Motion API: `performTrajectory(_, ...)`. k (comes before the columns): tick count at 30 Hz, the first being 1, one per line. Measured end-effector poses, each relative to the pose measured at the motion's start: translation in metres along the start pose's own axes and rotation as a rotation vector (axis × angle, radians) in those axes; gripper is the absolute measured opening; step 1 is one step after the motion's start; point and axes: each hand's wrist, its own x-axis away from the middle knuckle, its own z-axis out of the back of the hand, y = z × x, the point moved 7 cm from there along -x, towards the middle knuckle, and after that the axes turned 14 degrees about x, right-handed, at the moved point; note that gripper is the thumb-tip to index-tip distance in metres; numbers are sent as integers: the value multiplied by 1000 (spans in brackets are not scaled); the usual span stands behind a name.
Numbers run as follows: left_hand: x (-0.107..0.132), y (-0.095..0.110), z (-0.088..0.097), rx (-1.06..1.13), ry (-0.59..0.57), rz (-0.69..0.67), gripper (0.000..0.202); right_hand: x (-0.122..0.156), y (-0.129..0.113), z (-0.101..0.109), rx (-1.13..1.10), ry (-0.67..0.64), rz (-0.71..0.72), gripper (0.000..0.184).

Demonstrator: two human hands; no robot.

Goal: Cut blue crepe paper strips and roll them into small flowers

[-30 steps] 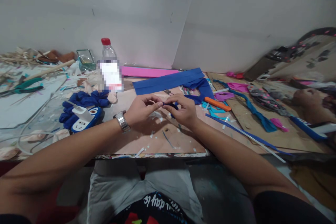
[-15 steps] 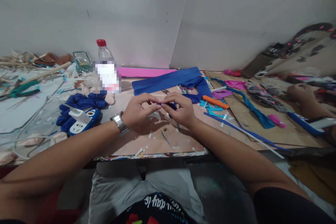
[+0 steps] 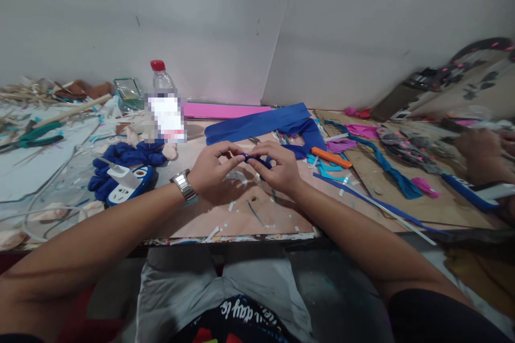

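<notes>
My left hand [image 3: 213, 171] and my right hand [image 3: 277, 169] meet over the wooden board [image 3: 257, 209] in the middle of the table. Both pinch a small dark blue strip piece [image 3: 257, 160] between thumbs and fingertips, the left at its left end, the right wrapped round its right part. A metal watch [image 3: 183, 185] is on my left wrist. Just behind the hands lies a long blue folded sheet [image 3: 261, 122] with a cut blue shape [image 3: 308, 136] beside it.
A water bottle [image 3: 163, 102] with a red cap stands at back left, a pink sheet [image 3: 225, 111] behind. A blue power strip [image 3: 129, 185] and blue cloth [image 3: 129, 155] lie left, green pliers [image 3: 34, 136] farther left. An orange cutter [image 3: 330, 157] lies right. Another person's hand [image 3: 480, 158] works at far right.
My hands have stayed together on the blue piece, with the fingers shifting slightly along it. The other person's hand at the right has moved a little.
</notes>
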Motion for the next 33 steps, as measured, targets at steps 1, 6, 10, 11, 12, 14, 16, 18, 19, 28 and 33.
performTrajectory(1,0,0,0,-4,2,-1,21,0,1,0,2,2,-3,6)
performTrajectory(6,0,4,-1,-24,-2,-27,21,1,3,0,-10,34,-6,7)
performTrajectory(10,1,6,-2,-22,-8,-51,22,1,3,0,-20,40,-19,11)
performTrajectory(11,1,7,-2,-20,-8,-63,22,1,4,0,-20,42,-22,12)
performTrajectory(12,1,8,-2,-18,-9,-73,22,1,4,0,-21,44,-25,13)
performTrajectory(14,2,9,-2,-13,-10,-90,22,1,5,1,-20,46,-35,16)
performTrajectory(16,2,10,-3,-11,-19,-104,21,1,6,1,-16,48,-47,18)
performTrajectory(18,2,11,-4,-14,-33,-121,20,1,7,1,-16,55,-49,19)
performTrajectory(19,3,13,-5,-15,-41,-132,20,1,7,1,-18,61,-46,20)
performTrajectory(28,1,7,-9,137,-76,-17,26,2,9,-3,-39,20,-69,24)
performTrajectory(33,1,1,-14,286,-119,81,30,2,3,1,-53,68,-8,13)
